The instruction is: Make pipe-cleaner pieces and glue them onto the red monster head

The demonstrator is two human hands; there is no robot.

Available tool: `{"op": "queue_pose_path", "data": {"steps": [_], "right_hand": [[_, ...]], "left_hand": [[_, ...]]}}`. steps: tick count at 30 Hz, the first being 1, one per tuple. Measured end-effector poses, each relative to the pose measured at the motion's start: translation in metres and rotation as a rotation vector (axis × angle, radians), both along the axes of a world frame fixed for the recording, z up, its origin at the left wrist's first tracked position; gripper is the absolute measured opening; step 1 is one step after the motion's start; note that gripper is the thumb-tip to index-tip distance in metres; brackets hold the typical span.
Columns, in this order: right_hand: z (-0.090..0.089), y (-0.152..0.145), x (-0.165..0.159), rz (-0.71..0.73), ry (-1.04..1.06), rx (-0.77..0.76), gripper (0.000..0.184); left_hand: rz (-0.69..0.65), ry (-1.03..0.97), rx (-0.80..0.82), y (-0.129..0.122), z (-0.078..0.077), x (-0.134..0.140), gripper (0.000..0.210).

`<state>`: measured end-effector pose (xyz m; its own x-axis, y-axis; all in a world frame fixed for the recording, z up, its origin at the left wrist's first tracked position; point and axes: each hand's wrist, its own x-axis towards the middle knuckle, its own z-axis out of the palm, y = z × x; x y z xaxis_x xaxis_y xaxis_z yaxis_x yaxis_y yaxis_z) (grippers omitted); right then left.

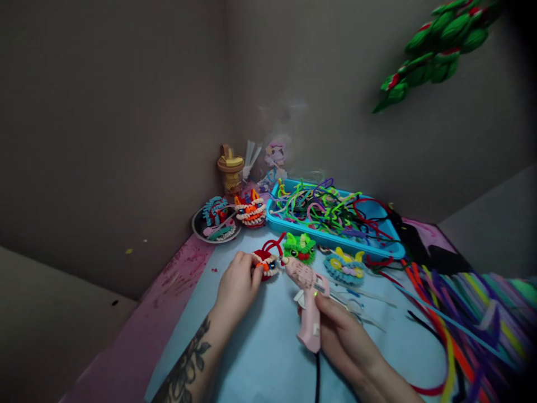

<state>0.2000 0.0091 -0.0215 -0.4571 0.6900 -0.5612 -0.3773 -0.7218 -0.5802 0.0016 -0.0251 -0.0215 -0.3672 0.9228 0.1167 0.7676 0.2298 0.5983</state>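
My left hand (241, 280) grips a small red pipe-cleaner lion head (268, 267) with white trim, an orange nose and a blue eye; its far side is partly covered by my fingers. In my right hand (335, 330) is a pink hot glue gun (309, 296), held by its handle, with a small green light showing. The nozzle points left, close to the red head's right edge; whether they touch I cannot tell. Just behind the nozzle sits a green lion head (299, 248). A blue and yellow one (344, 266) lies farther right.
A blue tray (335, 239) of tangled pipe cleaners stands at the back. Left of it are an orange and white lion head (250, 209), a metal bowl (197, 232) and a brown-lidded cup (231, 170). Bundled pipe cleaners (486, 313) cover the right side. A black cord (318, 375) trails frontward.
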Motion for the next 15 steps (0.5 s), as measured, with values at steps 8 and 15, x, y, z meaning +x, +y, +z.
{"op": "queue_pose_path", "data": {"steps": [8, 15], "right_hand": [[0.008, -0.007, 0.009, -0.009, -0.007, -0.029, 0.033], [0.01, -0.008, 0.017, -0.025, 0.006, -0.022, 0.033]], "left_hand": [[0.071, -0.118, 0.132, 0.002, -0.011, 0.0, 0.011], [0.191, -0.506, 0.302, 0.001, -0.007, 0.002, 0.013]]}}
